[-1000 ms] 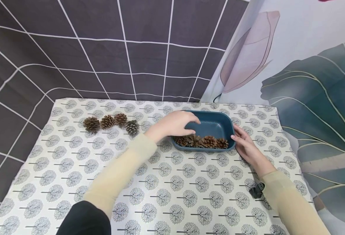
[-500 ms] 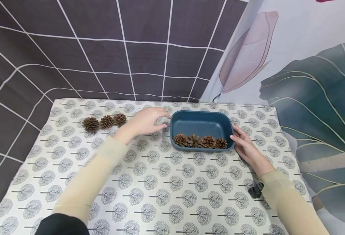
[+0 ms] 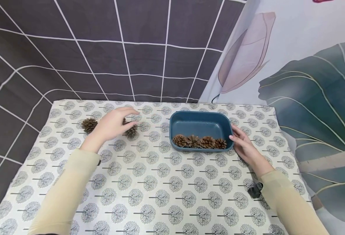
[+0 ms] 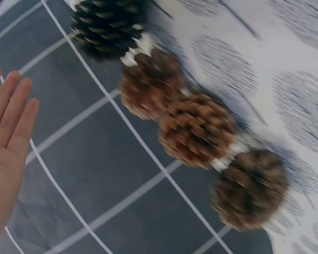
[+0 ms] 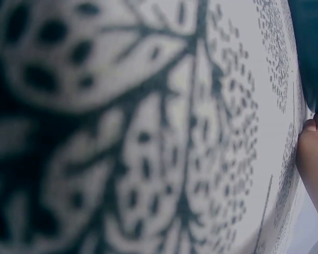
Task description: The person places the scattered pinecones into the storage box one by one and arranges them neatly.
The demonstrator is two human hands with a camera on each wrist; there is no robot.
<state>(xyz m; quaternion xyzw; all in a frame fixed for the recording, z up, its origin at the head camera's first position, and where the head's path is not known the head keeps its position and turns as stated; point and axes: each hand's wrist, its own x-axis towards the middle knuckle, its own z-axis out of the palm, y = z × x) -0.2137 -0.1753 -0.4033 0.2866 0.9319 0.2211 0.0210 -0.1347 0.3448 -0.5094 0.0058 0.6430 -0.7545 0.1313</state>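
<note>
My left hand (image 3: pixel 112 125) hovers over a row of pine cones at the left of the table, with thumb and fingers apart and nothing between them. One pine cone (image 3: pixel 89 125) shows to its left and another (image 3: pixel 131 128) below the fingertips; the hand hides the middle of the row. Several cones show in the left wrist view, a dark one (image 4: pixel 108 26) at the top and a brown one (image 4: pixel 196 129) mid-row. My right hand (image 3: pixel 246 145) holds the right end of a dark blue tub (image 3: pixel 197 125), thumb at the rim and fingers along the outer wall.
Inside the tub, several pine cones (image 3: pixel 207 141) line the near wall. A tree-print cloth (image 3: pixel 160 182) covers the table. A dark curtain with white grid lines (image 3: pixel 143 58) hangs along the back, and a leaf-print one (image 3: pixel 313 98) at the right.
My left hand has drawn back from over the tub and moved left to the row of pine cones. The right hand has stayed at the tub's end.
</note>
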